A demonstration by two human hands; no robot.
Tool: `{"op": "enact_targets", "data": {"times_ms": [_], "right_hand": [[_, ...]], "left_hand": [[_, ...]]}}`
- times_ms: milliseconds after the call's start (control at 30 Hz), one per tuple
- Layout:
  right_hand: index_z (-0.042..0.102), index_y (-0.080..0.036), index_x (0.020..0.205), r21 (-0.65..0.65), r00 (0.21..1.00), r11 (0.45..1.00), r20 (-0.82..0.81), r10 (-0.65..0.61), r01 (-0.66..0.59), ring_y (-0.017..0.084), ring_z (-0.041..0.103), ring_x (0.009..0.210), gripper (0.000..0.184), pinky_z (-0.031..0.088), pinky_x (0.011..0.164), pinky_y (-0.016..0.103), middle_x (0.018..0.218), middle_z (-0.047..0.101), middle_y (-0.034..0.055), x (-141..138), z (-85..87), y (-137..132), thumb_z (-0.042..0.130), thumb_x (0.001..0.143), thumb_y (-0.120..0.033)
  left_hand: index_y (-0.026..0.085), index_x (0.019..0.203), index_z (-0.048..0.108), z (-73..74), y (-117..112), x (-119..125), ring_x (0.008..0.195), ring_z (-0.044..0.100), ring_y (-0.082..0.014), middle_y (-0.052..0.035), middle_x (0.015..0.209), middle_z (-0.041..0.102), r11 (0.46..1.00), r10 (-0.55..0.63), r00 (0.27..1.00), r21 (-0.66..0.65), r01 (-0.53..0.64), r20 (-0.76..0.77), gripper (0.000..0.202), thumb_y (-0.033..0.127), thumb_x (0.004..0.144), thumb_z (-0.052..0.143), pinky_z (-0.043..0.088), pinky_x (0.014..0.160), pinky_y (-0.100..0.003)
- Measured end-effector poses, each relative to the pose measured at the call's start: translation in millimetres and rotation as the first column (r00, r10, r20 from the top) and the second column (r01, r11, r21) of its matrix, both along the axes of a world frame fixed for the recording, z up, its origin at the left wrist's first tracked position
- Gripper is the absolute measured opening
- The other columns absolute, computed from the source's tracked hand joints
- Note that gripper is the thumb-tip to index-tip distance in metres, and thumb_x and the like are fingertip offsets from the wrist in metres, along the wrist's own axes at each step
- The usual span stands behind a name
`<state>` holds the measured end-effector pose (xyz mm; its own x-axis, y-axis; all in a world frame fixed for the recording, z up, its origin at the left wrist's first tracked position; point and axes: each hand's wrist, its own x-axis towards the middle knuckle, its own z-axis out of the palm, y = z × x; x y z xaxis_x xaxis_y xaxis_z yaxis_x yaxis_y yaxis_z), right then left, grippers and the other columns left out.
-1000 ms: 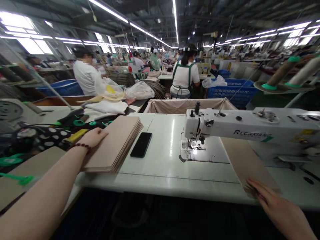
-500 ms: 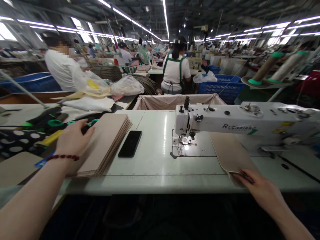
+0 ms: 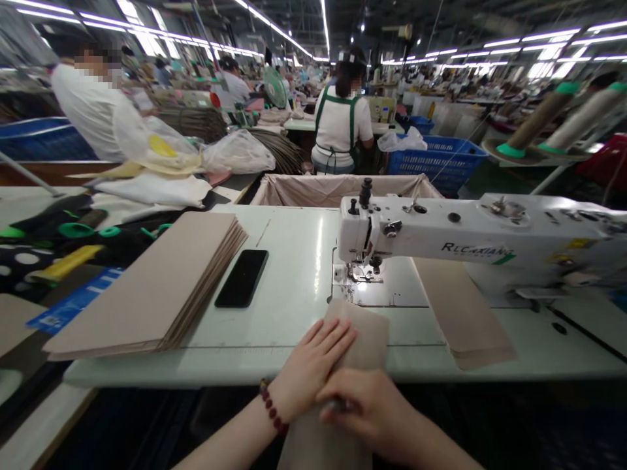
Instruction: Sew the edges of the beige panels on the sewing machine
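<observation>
Right hand (image 3: 369, 401) curled around a small dark item (image 3: 337, 405), can't tell what; left hand (image 3: 318, 362), fingers slightly spread, lies on the beige panel (image 3: 369, 336) overhanging the sewing table (image 3: 289, 281)'s front edge. I'd press flat so overhang doesn't skew it before the sewing machine (image 3: 416, 228).

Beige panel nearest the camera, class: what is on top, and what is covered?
The left hand rests on the beige panel; the right hand is over it, partly hiding a small object. The panel's surface beneath the hands cannot be seen, and the object is unidentifiable.
</observation>
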<state>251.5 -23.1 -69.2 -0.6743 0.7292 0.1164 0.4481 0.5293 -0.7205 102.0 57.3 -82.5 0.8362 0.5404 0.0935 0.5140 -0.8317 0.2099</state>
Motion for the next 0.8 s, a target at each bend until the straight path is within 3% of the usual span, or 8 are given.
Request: {"op": "enact_targets", "data": {"times_ms": [100, 200, 300, 400, 667, 800], "right_hand": [[0.059, -0.025, 0.118, 0.046, 0.924, 0.927, 0.082, -0.374, 0.371, 0.015, 0.064, 0.096, 0.026, 0.047, 0.082, 0.023, 0.114, 0.068, 0.0018, 31.6, 9.9, 42.0, 0.045, 0.096, -0.033], [0.047, -0.026, 0.134, 0.233, 0.792, 0.836, 0.271, -0.546, 0.497, 0.019, 0.062, 0.105, 0.041, 0.051, 0.083, 0.030, 0.141, 0.051, 0.0043, 49.9, 8.3, 87.2, 0.042, 0.094, -0.022], [0.037, -0.030, 0.143, 0.336, 0.750, 0.835, 0.378, -0.543, 0.436, 0.019, 0.061, 0.108, 0.053, 0.054, 0.078, 0.030, 0.150, 0.039, -0.0005, 48.8, 0.8, 119.3, 0.042, 0.091, -0.018], [0.034, -0.032, 0.145, 0.374, 0.728, 0.843, 0.437, -0.527, 0.386, 0.018, 0.062, 0.107, 0.057, 0.055, 0.074, 0.029, 0.150, 0.037, -0.0031, 44.7, -4.2, 132.2, 0.041, 0.090, -0.017], [0.037, -0.030, 0.143, 0.401, 0.709, 0.823, 0.432, -0.557, 0.402, 0.018, 0.062, 0.107, 0.053, 0.055, 0.077, 0.029, 0.149, 0.040, -0.0031, 58.1, -12.3, 121.4, 0.041, 0.091, -0.021], [0.040, -0.029, 0.141, 0.404, 0.705, 0.818, 0.429, -0.564, 0.409, 0.018, 0.063, 0.105, 0.049, 0.055, 0.072, 0.028, 0.147, 0.043, -0.0008, 56.3, -11.5, 121.0, 0.039, 0.093, -0.023]], "left_hand": [[0.026, 0.152, 0.018, -4.0, 0.2, -30.3, 0.142, 0.026, -0.0230, -0.0019, 0.156, 0.024, 0.983, 0.176, 0.984, 0.055, -0.174, -0.028, 0.064, 0.045, 0.097, 0.044, 0.021, 0.117, -0.043], [0.026, 0.152, 0.020, -3.8, 4.5, -52.6, 0.142, 0.027, -0.0242, -0.0028, 0.155, 0.027, 0.942, 0.323, 0.946, 0.106, -0.319, -0.024, 0.061, 0.044, 0.098, 0.041, 0.023, 0.116, -0.045], [0.026, 0.152, 0.022, -3.2, 11.3, -55.9, 0.142, 0.026, -0.0245, -0.0030, 0.154, 0.029, 0.929, 0.355, 0.935, 0.118, -0.351, -0.015, 0.059, 0.043, 0.098, 0.041, 0.024, 0.116, -0.045], [0.026, 0.152, 0.021, -3.1, 18.0, -50.2, 0.142, 0.025, -0.0245, -0.0029, 0.155, 0.028, 0.929, 0.356, 0.934, 0.114, -0.352, -0.024, 0.060, 0.044, 0.098, 0.041, 0.024, 0.116, -0.045], [0.027, 0.151, 0.022, -3.1, 34.3, -43.1, 0.142, 0.024, -0.0251, -0.0028, 0.155, 0.028, 0.923, 0.379, 0.925, 0.084, -0.375, -0.033, 0.059, 0.045, 0.098, 0.039, 0.022, 0.116, -0.048], [0.029, 0.148, 0.031, 3.2, 38.5, -43.1, 0.139, 0.032, -0.0264, -0.0039, 0.149, 0.038, 0.929, 0.369, 0.929, 0.052, -0.367, -0.025, 0.054, 0.044, 0.097, 0.043, 0.023, 0.115, -0.049]]}}
